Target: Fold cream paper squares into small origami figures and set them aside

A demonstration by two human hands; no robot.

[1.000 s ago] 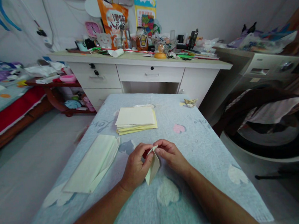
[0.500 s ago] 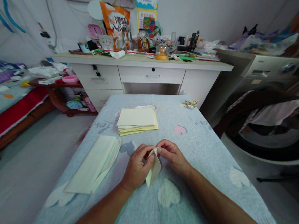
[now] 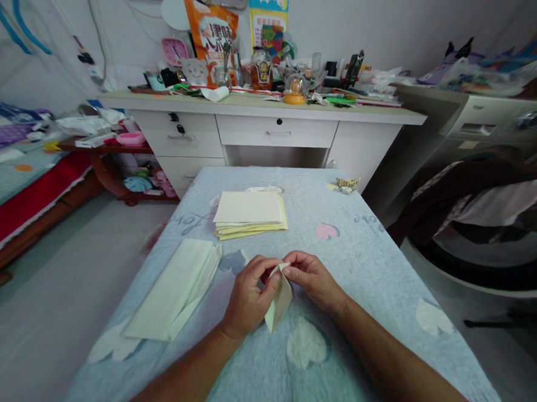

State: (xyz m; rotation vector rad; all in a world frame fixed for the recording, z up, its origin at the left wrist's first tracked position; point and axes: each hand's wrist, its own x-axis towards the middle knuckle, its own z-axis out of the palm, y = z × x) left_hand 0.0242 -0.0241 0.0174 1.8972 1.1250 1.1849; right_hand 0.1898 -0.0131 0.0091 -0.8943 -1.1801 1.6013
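A small folded piece of pale paper (image 3: 280,306) is pinched between my two hands above the cloth-covered table. My left hand (image 3: 251,296) grips its left side, thumb in front and fingers behind. At its top edge, the thumb and fingers of my right hand (image 3: 313,280) are closed on the corner. Fingers hide part of the upper fold. To the left lies a flat bundle of folded pale green paper (image 3: 172,295). Farther back sits a stack of cream and yellow paper sheets (image 3: 248,208).
A light blue patterned cloth (image 3: 362,316) covers the table. A small patterned clip-like object (image 3: 348,184) lies at its far right corner. Behind stands a white desk (image 3: 278,133) crowded with jars and packets. A washing machine (image 3: 477,121) with laundry in its open door is on the right.
Both hands keep hold of the folded paper in nearly the same pose. The whole view has shifted slightly, so things appear a little to the right.
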